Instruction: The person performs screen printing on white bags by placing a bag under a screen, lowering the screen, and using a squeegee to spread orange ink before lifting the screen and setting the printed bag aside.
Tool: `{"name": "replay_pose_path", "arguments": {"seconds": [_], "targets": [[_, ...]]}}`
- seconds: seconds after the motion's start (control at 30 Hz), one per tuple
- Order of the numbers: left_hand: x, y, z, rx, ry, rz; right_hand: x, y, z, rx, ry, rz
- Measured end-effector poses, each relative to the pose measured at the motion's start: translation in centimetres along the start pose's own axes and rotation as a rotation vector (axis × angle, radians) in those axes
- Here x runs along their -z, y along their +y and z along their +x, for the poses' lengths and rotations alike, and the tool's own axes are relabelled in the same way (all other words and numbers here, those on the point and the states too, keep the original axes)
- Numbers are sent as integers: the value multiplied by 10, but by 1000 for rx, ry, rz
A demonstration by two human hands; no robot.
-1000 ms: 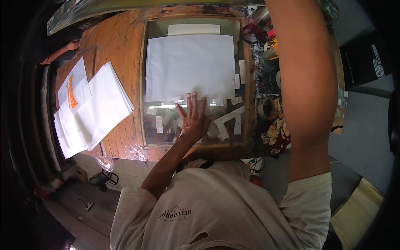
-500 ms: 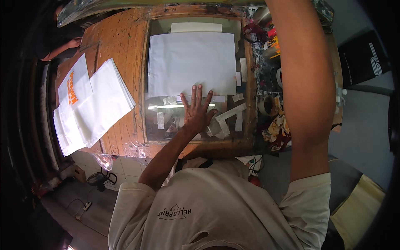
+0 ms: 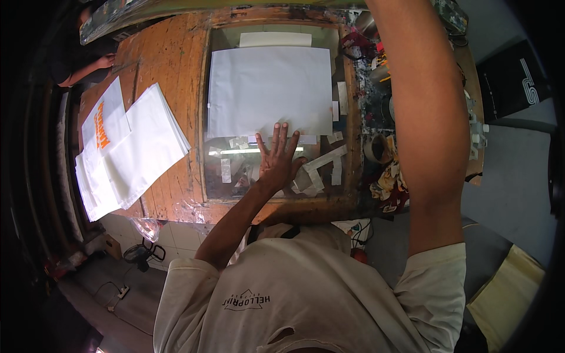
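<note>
A flat white sheet (image 3: 269, 88) lies smooth on the glass panel (image 3: 247, 179) set into the wooden table. My left hand (image 3: 278, 154) is spread flat at its near edge, with the fingertips on the sheet and the palm over the glass. Nothing is gripped in it. My right arm (image 3: 432, 117) reaches up and forward past the right side of the table. The right hand lies beyond the top of the picture, so what it does is hidden.
White sheets (image 3: 144, 150) lie stacked at left, one with orange print. Tape strips (image 3: 326, 157) cross the glass. A paint-stained frame edge (image 3: 176, 13) spans the far side. Tape roll (image 3: 376, 148) and stained rags (image 3: 388, 182) crowd the right. Another person's hand (image 3: 106, 60) rests far left.
My right arm has shifted slightly left at the top of the view. My left hand stays spread at the sheet's near edge, and the sheet lies as before.
</note>
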State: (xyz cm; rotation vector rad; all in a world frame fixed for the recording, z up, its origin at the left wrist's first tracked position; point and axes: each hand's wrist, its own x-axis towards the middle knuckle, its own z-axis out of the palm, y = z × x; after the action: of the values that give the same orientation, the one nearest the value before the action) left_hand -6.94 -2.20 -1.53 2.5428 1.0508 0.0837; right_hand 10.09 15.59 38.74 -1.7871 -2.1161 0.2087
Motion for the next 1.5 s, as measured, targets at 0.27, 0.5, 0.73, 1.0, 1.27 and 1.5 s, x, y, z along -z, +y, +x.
{"name": "replay_pose_path", "arguments": {"seconds": [0.27,0.5,0.73,1.0,1.27,1.5], "targets": [[1,1,1,9,-4,12,7,-17,-3,-159,-23,-47],[5,2,0,18,-1,16,1,-8,7,-134,-18,-5],[4,1,-1,16,23,-4,4,-7,-6,-41,27,64],[1,0,-1,26,51,-23,13,7,1,34,-86,68],[-1,8,-14,-139,21,-38,19,-20,15,-215,-167,190],[1,26,-54,-172,67,-197,1,-28,13,-85,130,-54]]}}
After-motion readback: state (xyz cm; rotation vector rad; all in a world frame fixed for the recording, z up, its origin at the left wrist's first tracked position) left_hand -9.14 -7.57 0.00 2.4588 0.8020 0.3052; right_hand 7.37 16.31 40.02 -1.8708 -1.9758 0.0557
